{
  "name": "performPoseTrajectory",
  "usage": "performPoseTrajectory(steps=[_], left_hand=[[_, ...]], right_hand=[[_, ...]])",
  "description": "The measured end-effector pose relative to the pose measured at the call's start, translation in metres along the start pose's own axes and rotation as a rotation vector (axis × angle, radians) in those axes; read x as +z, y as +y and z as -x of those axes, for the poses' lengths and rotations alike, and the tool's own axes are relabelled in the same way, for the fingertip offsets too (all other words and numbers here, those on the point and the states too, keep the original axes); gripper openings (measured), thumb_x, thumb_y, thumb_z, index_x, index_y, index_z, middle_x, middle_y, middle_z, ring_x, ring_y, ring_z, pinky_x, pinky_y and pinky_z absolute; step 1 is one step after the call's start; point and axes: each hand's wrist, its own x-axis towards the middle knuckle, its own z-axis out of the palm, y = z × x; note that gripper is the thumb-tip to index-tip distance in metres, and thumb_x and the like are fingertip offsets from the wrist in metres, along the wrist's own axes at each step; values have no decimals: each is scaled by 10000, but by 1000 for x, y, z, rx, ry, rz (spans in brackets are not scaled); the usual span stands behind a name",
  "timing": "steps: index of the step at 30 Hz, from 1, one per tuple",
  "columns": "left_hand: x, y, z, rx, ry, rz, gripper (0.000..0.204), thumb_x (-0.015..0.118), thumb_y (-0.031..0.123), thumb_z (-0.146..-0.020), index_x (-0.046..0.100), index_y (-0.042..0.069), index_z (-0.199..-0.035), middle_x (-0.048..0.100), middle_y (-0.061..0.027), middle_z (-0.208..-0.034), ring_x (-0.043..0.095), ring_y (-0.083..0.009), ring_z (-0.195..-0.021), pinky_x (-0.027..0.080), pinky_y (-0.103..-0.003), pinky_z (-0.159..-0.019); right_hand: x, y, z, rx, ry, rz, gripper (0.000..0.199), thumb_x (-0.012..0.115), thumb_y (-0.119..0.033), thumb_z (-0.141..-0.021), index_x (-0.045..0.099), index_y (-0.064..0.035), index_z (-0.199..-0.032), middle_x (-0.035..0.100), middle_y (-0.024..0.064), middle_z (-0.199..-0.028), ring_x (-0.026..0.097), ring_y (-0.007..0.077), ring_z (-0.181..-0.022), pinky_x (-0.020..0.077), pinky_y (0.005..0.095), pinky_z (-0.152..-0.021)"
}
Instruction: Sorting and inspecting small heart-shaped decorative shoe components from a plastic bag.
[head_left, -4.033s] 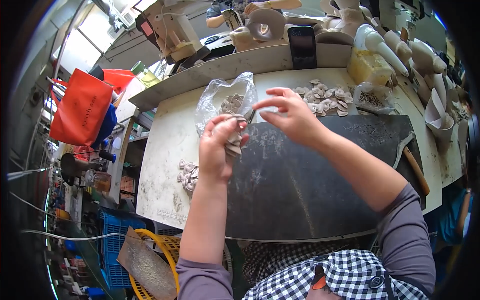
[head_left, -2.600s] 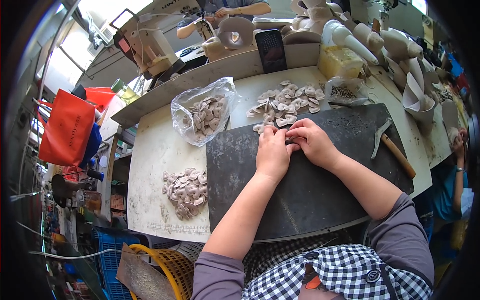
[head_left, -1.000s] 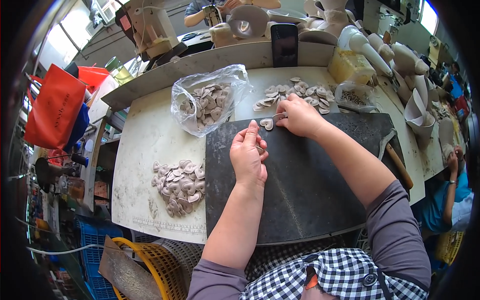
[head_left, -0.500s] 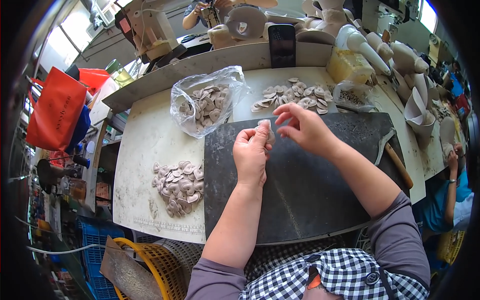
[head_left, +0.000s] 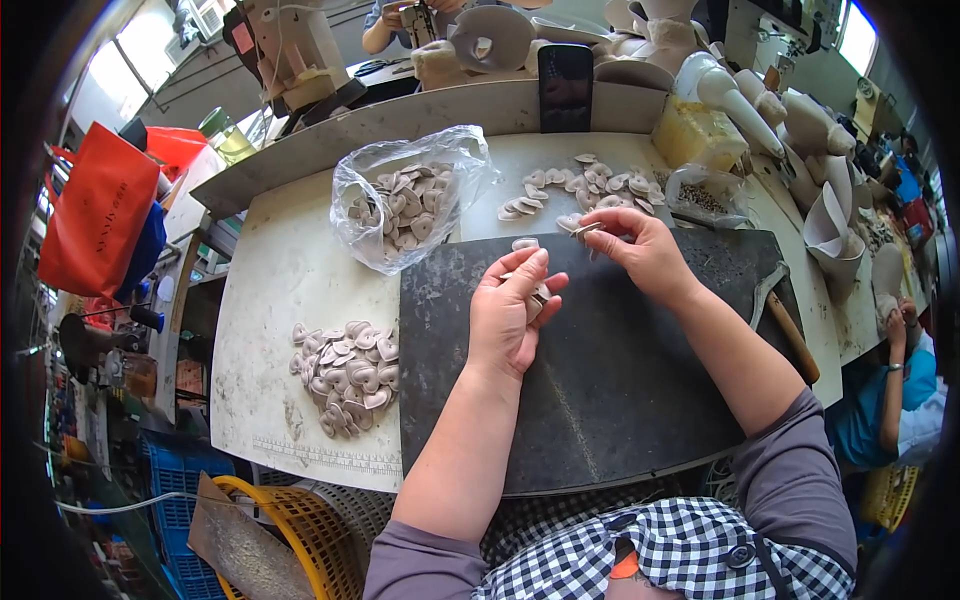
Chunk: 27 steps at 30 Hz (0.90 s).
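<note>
Over the black mat (head_left: 590, 370), my left hand (head_left: 508, 315) is closed around several small beige heart-shaped pieces (head_left: 525, 244), which show between its thumb and fingers. To its right, my right hand (head_left: 648, 258) pinches a few of the same heart-shaped pieces (head_left: 580, 229) between thumb and fingertips. Just beyond that hand spreads a loose pile of these pieces (head_left: 598, 182) on the pale tabletop. More of them fill an open clear plastic bag (head_left: 350, 170) at the far left, and a heap of them (head_left: 345, 375) lies left of the mat.
A hammer (head_left: 792, 338) rests at the mat's right edge. Behind it are a small bag of metal bits (head_left: 708, 192) and a yellowish block (head_left: 702, 132). A dark phone (head_left: 565, 90) leans on the raised back board (head_left: 440, 110). Co-workers are at the far side and right.
My right hand has reached to the far pile and now pinches a few heart-shaped pieces. My left hand has turned slightly, showing more of the pieces in it. The view shifted a little.
</note>
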Motion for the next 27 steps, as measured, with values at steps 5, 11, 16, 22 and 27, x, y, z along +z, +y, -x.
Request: performPoseTrajectory(steps=[5, 11, 16, 22, 27], left_hand=[[5, -11, 4, 129, -160, -458, 387, 813, 196, -754, 632, 44, -1061, 589, 1, -813, 523, -42, -617, 421, -177, -479], [5, -19, 3, 120, -166, -519, 333, 814, 236, -756, 630, 42, -954, 606, -6, -762, 543, -57, -611, 419, -182, -477], [0, -17, -1, 77, -209, -410, 300, 790, 251, -787, 606, 51, -914, 631, -34, -787, 575, -75, -631, 415, -178, -487], [4, -17, 5, 44, -229, -205, 287, 676, 48, -814, 493, 92, -1031, 628, -98, -984, 665, -201, -798, 487, -229, -509], [18, -33, 15, 146, -311, -432, 570, 840, 127, -703, 534, 94, -1184, 591, -4, -874, 527, -52, -647, 430, -179, -485]], right_hand=[[-1, 1, 31, 391, 66, -476, 241, 633, -238, -922, 670, -112, -1124, 658, -26, -962, 543, 31, -793, 448, 188, -669], [2, -5, 41, 304, -133, -419, 295, 597, -257, -945, 648, -88, -1181, 635, -45, -921, 500, 20, -749, 426, 173, -653], [3, -7, 46, 269, -144, -407, 308, 604, -263, -941, 642, -87, -1191, 625, -46, -886, 489, 21, -724, 417, 172, -642], [-3, 6, 47, 379, 103, -642, 300, 618, -307, -921, 621, -61, -1092, 613, -15, -866, 519, 35, -712, 424, 181, -628], [17, 8, 49, 314, 165, -791, 264, 647, -305, -905, 566, -56, -943, 603, 21, -821, 500, 48, -647, 418, 188, -563]])
